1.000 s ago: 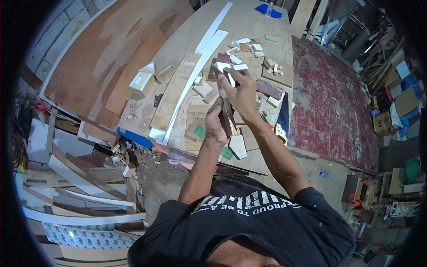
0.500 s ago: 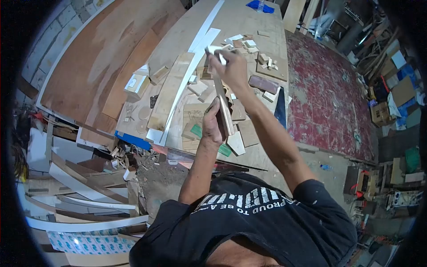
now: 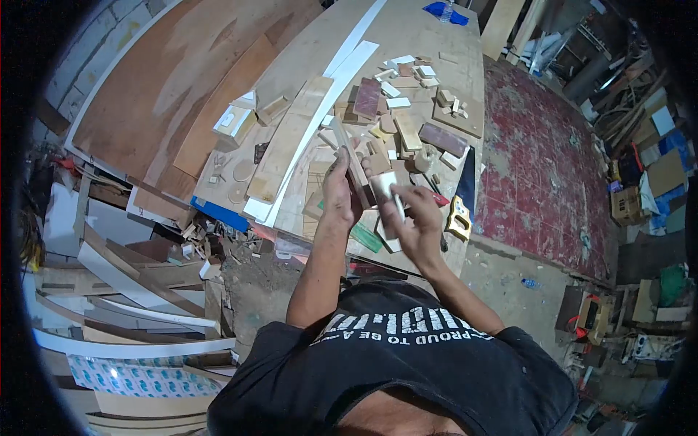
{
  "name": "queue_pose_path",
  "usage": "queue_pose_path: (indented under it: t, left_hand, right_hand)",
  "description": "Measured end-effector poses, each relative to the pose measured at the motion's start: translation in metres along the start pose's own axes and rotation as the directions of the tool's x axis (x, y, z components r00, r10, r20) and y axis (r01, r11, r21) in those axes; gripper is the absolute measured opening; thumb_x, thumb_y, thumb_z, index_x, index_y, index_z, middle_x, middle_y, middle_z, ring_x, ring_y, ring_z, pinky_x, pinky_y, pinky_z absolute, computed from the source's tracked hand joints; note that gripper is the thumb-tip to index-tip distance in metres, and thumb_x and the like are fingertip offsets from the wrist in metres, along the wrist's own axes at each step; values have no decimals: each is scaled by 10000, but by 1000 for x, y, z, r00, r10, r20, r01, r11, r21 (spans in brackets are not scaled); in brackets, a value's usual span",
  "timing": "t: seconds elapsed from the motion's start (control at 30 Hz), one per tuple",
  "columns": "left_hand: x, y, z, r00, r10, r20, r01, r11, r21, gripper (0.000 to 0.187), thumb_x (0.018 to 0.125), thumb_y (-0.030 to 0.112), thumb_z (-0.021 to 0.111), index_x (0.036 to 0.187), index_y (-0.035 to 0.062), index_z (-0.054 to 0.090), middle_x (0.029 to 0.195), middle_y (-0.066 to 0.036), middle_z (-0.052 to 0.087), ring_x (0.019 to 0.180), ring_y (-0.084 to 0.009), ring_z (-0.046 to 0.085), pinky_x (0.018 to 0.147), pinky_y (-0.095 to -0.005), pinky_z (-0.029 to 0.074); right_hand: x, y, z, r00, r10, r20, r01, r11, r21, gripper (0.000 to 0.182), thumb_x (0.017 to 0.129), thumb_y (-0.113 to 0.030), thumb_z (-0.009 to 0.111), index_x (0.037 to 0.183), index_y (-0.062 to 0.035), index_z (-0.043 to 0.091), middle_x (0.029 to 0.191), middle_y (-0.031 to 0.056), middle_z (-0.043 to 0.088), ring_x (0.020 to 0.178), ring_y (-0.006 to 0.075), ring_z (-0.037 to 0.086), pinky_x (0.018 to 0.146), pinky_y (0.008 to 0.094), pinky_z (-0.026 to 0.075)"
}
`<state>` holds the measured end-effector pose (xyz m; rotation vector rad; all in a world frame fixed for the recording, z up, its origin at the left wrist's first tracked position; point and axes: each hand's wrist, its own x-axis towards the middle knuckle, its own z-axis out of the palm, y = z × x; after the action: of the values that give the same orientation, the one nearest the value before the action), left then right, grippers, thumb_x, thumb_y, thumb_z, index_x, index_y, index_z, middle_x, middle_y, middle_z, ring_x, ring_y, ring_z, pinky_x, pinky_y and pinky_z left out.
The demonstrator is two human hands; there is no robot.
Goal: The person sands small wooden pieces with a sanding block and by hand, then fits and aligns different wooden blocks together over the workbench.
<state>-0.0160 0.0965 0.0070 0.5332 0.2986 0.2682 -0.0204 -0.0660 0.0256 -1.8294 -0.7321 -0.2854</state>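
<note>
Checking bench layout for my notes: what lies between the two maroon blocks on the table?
In the head view, a pale wooden block lies between them, with a small white piece near its far end.

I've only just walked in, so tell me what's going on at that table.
A person's left hand holds a narrow wooden strip above the table, while the right hand grips a white-faced piece close beside it; whether they touch is unclear. Small wood pieces lie beyond, and a handsaw rests at the table's right side.
</note>
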Motion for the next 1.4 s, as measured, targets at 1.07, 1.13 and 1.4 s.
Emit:
queue_pose_path:
  t: [1.07,1.13,1.4]
  left_hand:
    - [-1,-16,-15,962,-41,269,82,986,-143,468,1014,313,471,1389,36,425,882,-30,530,782,-141,534,636,-290,504]
    - [-7,-13,-1,978,-60,202,95,981,-168,474,1018,315,464,1404,45,412,883,-28,532,792,-145,546,664,-305,514]
    - [0,-40,-18,958,-69,278,104,988,-114,364,1002,330,427,1218,57,533,1051,-80,627,940,-199,634,806,-323,538]
  right_hand:
    - [57,11,-15,944,303,-128,-255,920,298,353,874,-231,689,1096,42,678,932,126,681,843,167,619,783,275,481]
    - [28,6,-15,979,177,-103,-158,973,167,334,858,-218,708,1104,6,685,995,156,675,916,217,624,799,307,485]
    - [26,-12,10,987,-157,-36,150,978,-145,311,757,-146,778,1024,-20,680,904,184,578,749,286,601,642,353,487]
